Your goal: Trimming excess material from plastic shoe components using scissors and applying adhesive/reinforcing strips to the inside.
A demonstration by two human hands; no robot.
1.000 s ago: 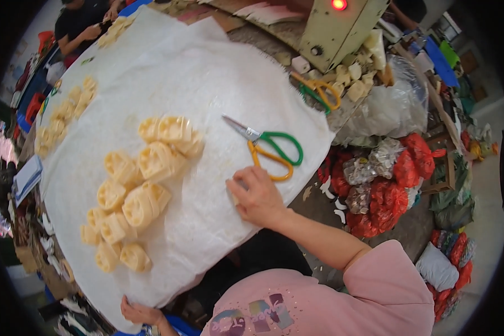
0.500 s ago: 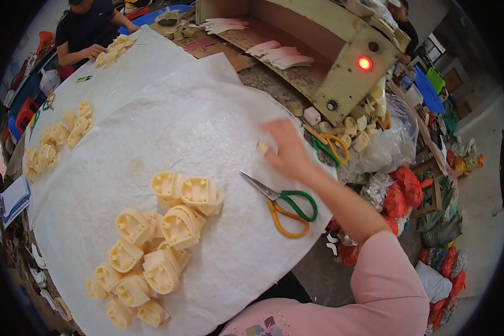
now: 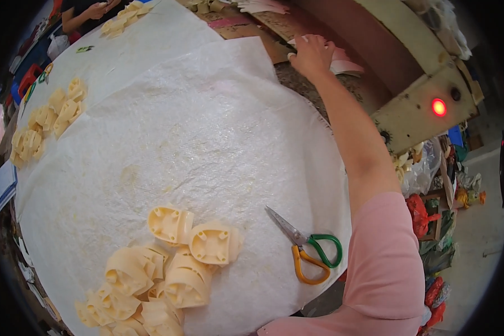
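My right hand [image 3: 312, 56] is stretched out over thin pink-and-white strips [image 3: 346, 63] on the floor of a box-like machine. Its fingers lie over part of the pile, the thumb is apart from them, and a small pale cover shows on the thumb. Whether a strip is between the fingers is hidden. My left hand is out of view. Near me on the white sheet [image 3: 207, 140] lies a heap of cream plastic shell-like pieces [image 3: 214, 242], hollow with small posts inside. Right of them rest scissors [image 3: 303, 243] with one green and one orange handle, blades parted slightly.
The machine [image 3: 414, 120] with a glowing red light stands at the far right. More cream pieces [image 3: 49, 119] lie at the left. Across the table is another person [image 3: 91, 12], hands near a further pile. Red plastic bags [image 3: 419, 215] sit at the right.
My right hand has moved from above the sheet, forward to the strips in the machine. The view has shifted, so the heap and scissors appear lower. The other person's hands have come together.
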